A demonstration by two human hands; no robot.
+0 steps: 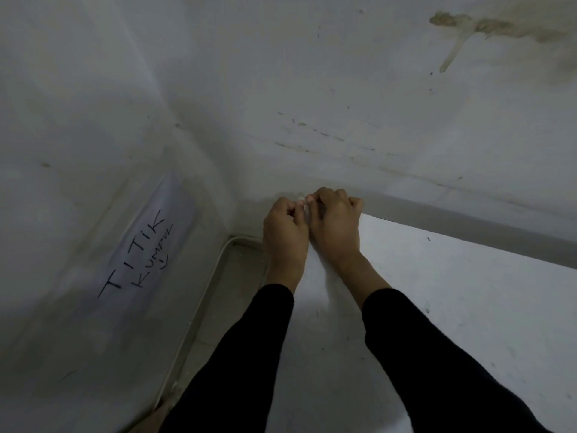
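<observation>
The left hand (285, 232) and the right hand (334, 226) are reaching forward side by side, knuckles up, thumbs nearly touching. Both are curling their fingers tightly, and their fingertips are meeting on a small pale piece (302, 199), pinching it between them; it is too small to tell what it is. The piece is sitting at twelve o'clock of the hands, right at the top left corner of a white panel (452, 307). Black sleeves (437, 354) are covering both forearms, running back toward five and seven o'clock.

The panel is spreading out under the right wrist toward four o'clock, its upper edge running off toward three o'clock along a scuffed, off-white wall (312, 89). A brownish stain (474, 26) is marking that wall at one o'clock.

At nine o'clock a side wall is meeting it in a corner, carrying a paper sheet (175, 207) hand-lettered "TITIK KUMPUL". A thin white cable (199, 307) is following the foot of that wall, toward seven o'clock. A narrow strip of floor (231, 292) is lying open between cable and panel.
</observation>
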